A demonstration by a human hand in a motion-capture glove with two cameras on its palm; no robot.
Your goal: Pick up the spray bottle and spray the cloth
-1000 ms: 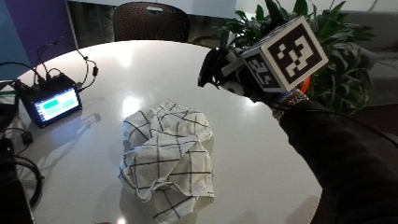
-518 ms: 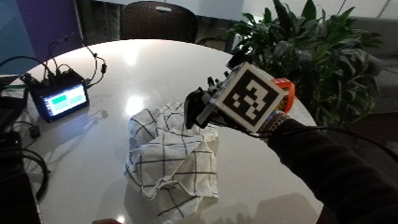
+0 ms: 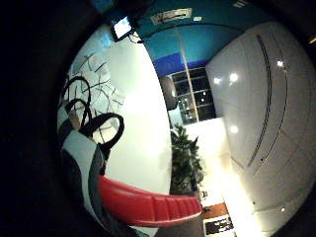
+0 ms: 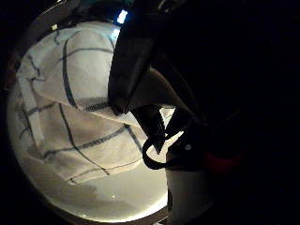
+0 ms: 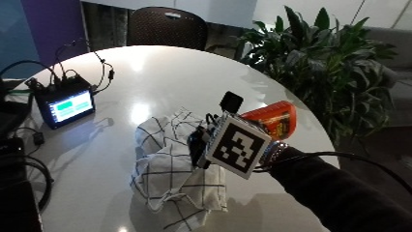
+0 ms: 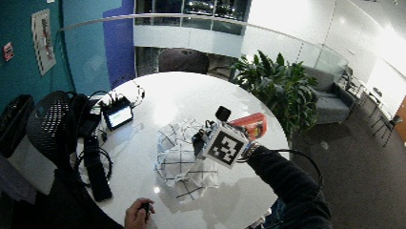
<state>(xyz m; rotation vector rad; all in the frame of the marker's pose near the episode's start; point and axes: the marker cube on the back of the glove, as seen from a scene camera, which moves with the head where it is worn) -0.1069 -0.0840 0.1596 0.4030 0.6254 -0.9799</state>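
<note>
Showing, from largest to smallest: round white tabletop (image 5: 161, 77), with dark chair (image 5: 167, 26) at its far edge and potted plant (image 5: 322, 63) just off the edge beside the gloved arm. Checked white cloth (image 5: 167, 169), crumpled, lying toward the tabletop's near edge, roughly midway across; seen spread close under the palm in the thumb side palm view (image 4: 70, 108). Small monitor (image 5: 64, 106) with lit green screen, standing near the tabletop edge opposite the plant, cables trailing from it. Spray bottle (image 5: 273, 118), orange-red, raised above the tabletop at the cloth's plant-side border, tilted toward the cloth; red part of it crossing the little finger side palm view (image 3: 148, 205). Right hand (image 5: 206, 142), gloved in black, over the cloth's edge, fingers curled round the spray bottle, mostly hidden behind the glove's fittings. Bare hand (image 6: 139, 214) at the tabletop's near edge, apart from the cloth, visible only in the wide outside view.
</note>
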